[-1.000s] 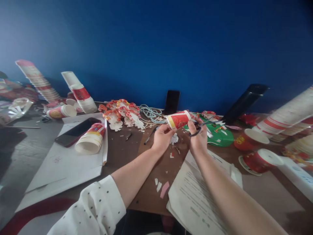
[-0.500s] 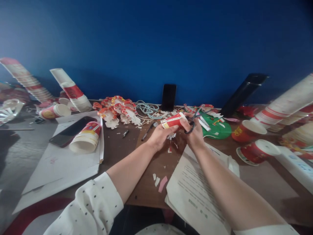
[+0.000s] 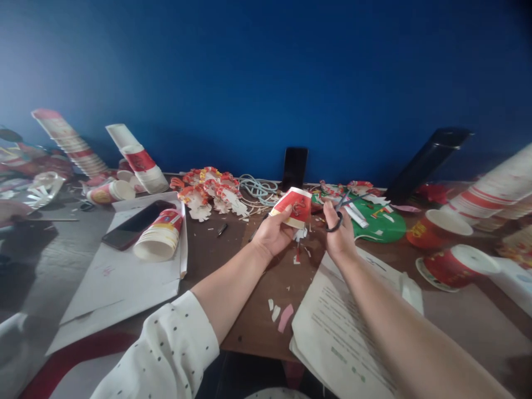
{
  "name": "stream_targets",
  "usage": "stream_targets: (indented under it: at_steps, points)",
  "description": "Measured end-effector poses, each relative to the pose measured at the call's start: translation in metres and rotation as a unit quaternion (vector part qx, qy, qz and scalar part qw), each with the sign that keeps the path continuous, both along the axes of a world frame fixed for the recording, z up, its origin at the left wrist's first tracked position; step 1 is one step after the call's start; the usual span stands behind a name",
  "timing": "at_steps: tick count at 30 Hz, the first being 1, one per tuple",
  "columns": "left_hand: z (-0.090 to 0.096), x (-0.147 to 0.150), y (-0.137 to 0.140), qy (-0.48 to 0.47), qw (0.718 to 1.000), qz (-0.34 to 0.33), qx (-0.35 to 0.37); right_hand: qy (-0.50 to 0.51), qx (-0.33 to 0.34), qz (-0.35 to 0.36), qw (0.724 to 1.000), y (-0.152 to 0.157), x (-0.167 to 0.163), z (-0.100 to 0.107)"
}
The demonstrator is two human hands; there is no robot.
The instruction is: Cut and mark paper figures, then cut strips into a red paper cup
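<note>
My left hand [image 3: 272, 235] is closed around a red paper cup [image 3: 300, 208] with a white rim, held above the middle of the table. My right hand [image 3: 339, 235] grips scissors [image 3: 336, 220] by their dark handles, a short way to the right of the cup. The blades point up and away, apart from the cup. Small white paper scraps [image 3: 300, 235] lie on the table just below the cup. Behind my right hand is a green round sheet [image 3: 384, 224] with cut pieces on it.
At the left, stacked cups [image 3: 158, 238] and a phone [image 3: 137, 224] lie on a white box [image 3: 124, 282]. Cut cups [image 3: 214, 188] are heaped at the back beside cord [image 3: 260, 188] and a propped phone [image 3: 295, 166]. Printed papers [image 3: 344, 327], red cups [image 3: 457, 266] and a black bottle [image 3: 428, 163] are at right.
My hands have moved apart: the scissors are now away from the cup on its right. The cup has turned to show its red side. The whole view has shifted slightly.
</note>
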State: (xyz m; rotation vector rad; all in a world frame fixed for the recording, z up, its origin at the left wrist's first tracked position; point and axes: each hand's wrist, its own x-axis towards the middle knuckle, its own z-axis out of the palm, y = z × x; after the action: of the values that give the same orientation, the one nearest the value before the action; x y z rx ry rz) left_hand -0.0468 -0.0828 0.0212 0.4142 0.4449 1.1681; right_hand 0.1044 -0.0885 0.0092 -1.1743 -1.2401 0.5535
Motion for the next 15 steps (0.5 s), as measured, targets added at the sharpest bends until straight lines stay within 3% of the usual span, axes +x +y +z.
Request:
stream_targets:
  at_steps: [6,11,15]
  points:
    - [0.001,-0.006,0.008,-0.027,0.998,0.050,-0.006,-0.041,-0.043,-0.019,0.998,-0.013,-0.014,0.009]
    - [0.004,-0.010,0.016,-0.064,0.991,0.119,-0.022,-0.016,-0.119,0.075,0.990,-0.027,-0.032,0.006]
    - [0.006,-0.013,0.020,-0.040,0.984,0.163,-0.062,-0.122,-0.105,0.121,0.980,-0.033,-0.041,-0.003]
